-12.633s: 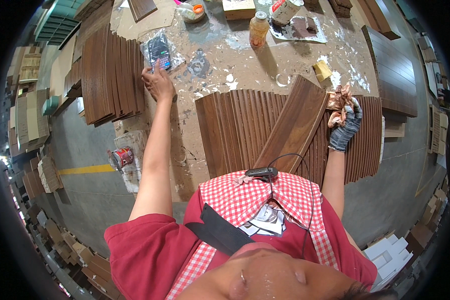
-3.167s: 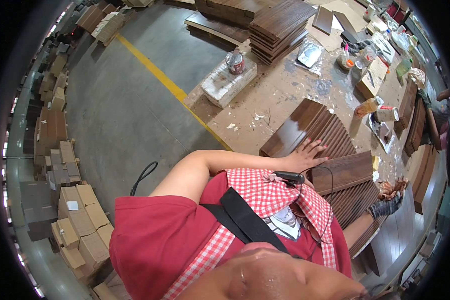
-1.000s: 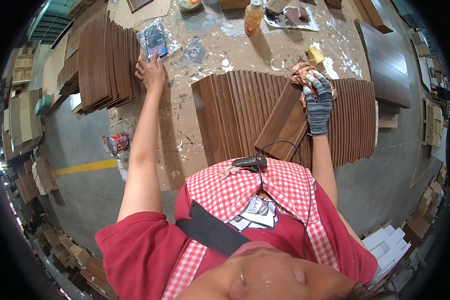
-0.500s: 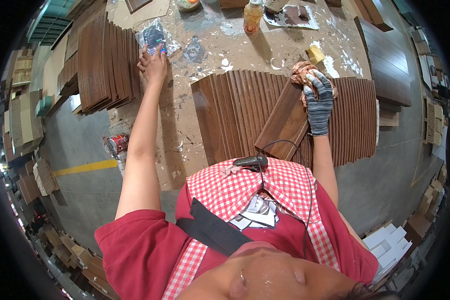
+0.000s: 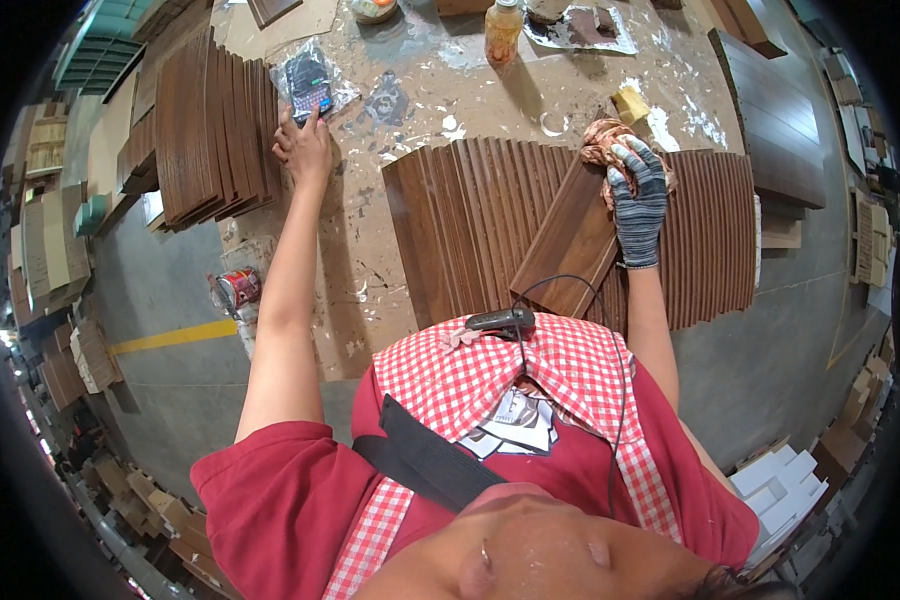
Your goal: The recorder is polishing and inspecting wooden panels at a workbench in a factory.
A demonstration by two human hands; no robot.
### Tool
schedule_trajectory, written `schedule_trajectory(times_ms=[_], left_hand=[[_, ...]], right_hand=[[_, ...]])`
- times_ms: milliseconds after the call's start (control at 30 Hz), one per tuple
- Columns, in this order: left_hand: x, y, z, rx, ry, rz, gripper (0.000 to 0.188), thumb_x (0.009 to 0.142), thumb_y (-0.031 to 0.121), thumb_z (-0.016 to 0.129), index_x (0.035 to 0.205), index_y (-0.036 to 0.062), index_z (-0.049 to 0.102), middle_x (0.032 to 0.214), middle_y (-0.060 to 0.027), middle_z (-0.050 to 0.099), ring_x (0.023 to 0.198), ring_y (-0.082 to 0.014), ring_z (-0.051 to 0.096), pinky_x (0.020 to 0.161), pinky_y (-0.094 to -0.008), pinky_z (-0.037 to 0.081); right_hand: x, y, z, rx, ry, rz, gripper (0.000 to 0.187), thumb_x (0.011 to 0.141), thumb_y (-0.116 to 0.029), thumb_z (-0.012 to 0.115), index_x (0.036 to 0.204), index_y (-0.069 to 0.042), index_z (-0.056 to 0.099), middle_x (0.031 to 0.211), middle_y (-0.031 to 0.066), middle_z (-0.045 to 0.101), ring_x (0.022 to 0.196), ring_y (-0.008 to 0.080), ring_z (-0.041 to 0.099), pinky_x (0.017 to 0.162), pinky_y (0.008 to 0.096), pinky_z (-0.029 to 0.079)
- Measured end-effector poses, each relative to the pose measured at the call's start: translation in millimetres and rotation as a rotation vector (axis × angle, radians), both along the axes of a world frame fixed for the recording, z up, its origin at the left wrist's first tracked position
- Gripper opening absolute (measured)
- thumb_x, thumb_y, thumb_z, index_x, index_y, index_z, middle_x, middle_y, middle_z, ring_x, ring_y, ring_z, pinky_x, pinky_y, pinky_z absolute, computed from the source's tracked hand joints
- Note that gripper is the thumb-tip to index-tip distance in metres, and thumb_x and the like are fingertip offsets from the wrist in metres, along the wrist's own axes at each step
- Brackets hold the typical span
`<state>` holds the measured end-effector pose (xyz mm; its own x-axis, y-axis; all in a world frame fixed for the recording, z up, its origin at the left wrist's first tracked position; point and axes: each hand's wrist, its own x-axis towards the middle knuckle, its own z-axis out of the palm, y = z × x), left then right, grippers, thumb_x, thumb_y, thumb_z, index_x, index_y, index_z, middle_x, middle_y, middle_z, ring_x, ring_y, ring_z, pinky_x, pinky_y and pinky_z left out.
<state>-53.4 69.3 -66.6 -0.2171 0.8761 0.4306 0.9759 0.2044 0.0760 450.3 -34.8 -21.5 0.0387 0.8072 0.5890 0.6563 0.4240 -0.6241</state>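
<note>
My bare left hand is at the near edge of a phone with a lit screen, which lies in a clear plastic bag. Its fingers are stretched out and apart, holding nothing. In a striped grey glove with pale fingertips, my right hand closes on a crumpled brown-stained rag. The rag rests at the far end of a brown wooden board. That board lies slanted across a row of brown wooden slats standing closely side by side.
More brown boards are stacked at the table's left. A bottle of amber liquid, a yellow sponge-like block and a stained sheet sit toward the back. A red can is by the left table edge. Dark panels lie at right.
My left fingers have drawn back slightly toward me, from over the phone's screen to its near edge. My right hand stays on the rag in nearly the same place.
</note>
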Motion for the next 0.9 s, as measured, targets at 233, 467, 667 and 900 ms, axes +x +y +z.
schedule_trajectory(times_ms=[233, 467, 667, 900], left_hand=[[-6, 8, 2, 0.054, -0.069, 0.086, 0.036, 0.095, 0.036, 0.051, 0.128, 0.0254, 0.063, 0.145, -0.008, 0.031, 0.126, -0.034, 0.034, 0.106, -0.0532, 0.026], [-13, 18, 7, 0.044, -0.042, 0.053, 0.037, 0.095, 0.035, 0.051, 0.13, 0.0256, 0.061, 0.145, -0.0084, 0.03, 0.126, -0.034, 0.034, 0.105, -0.0537, 0.028], [-13, 22, 12, -0.028, -0.037, 0.053, 0.038, 0.095, 0.034, 0.052, 0.132, 0.0261, 0.059, 0.144, -0.0085, 0.03, 0.126, -0.0338, 0.034, 0.105, -0.055, 0.028], [-14, 20, 9, 0.012, -0.178, 0.124, 0.039, 0.095, 0.035, 0.051, 0.132, 0.0239, 0.058, 0.144, -0.0091, 0.028, 0.129, -0.0366, 0.029, 0.109, -0.0573, 0.024]], right_hand=[[0, -2, 1, 0.003, 0.002, -0.005, 0.036, 0.086, -0.004, 0.067, 0.121, -0.009, 0.064, 0.129, 0.0075, 0.058, 0.12, 0.024, 0.054, 0.105, 0.0365, 0.042], [-1, -1, 3, 0.004, 0.024, 0.012, 0.036, 0.086, -0.005, 0.067, 0.121, -0.01, 0.063, 0.129, 0.0073, 0.058, 0.121, 0.0241, 0.053, 0.106, 0.0364, 0.042], [-2, 0, 5, 0.003, 0.011, 0.008, 0.036, 0.086, -0.006, 0.067, 0.122, -0.01, 0.063, 0.129, 0.0071, 0.057, 0.121, 0.0242, 0.053, 0.106, 0.0365, 0.042], [-2, 1, 8, 0.015, -0.009, -0.013, 0.036, 0.086, -0.006, 0.067, 0.122, -0.01, 0.063, 0.129, 0.007, 0.058, 0.121, 0.0238, 0.053, 0.105, 0.0363, 0.043]])
